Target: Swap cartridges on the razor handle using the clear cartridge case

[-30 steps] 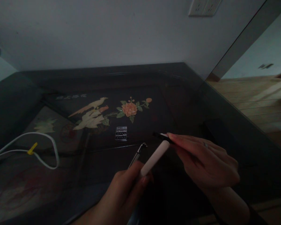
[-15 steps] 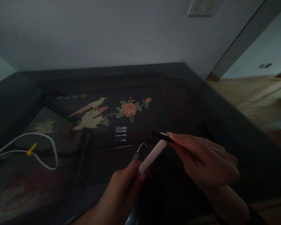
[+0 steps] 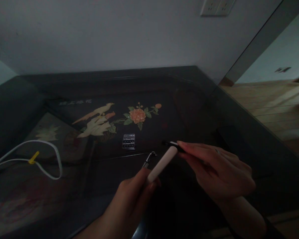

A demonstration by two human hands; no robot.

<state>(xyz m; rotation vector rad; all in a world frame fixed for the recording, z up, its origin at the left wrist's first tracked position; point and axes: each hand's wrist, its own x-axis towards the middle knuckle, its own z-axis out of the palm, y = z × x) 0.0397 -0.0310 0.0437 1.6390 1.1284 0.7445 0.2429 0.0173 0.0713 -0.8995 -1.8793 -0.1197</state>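
My left hand (image 3: 137, 189) is closed around a slim white rod (image 3: 162, 164) with a rounded end, tilted up to the right. My right hand (image 3: 216, 166) pinches a small dark piece with a pale strip (image 3: 173, 144) between thumb and fingertips. That piece is close to the rod's upper end; whether they touch I cannot tell. Just beyond my left fingers shows a thin silver, hooked object (image 3: 149, 158), and whether my hand holds it is unclear. A small clear case (image 3: 128, 141) with rows of dark bits lies on the dark table (image 3: 114, 81).
A looped white cable (image 3: 58, 159) with a yellow tie (image 3: 33, 157) lies at the left. A dark flat object (image 3: 226, 136) rests beyond my right hand. The wall stands behind the table, with a socket plate (image 3: 217, 7) at upper right.
Both hands keep nearly the same place and hold. The rod's upper end has shifted very slightly up, towards the dark piece in my right hand.
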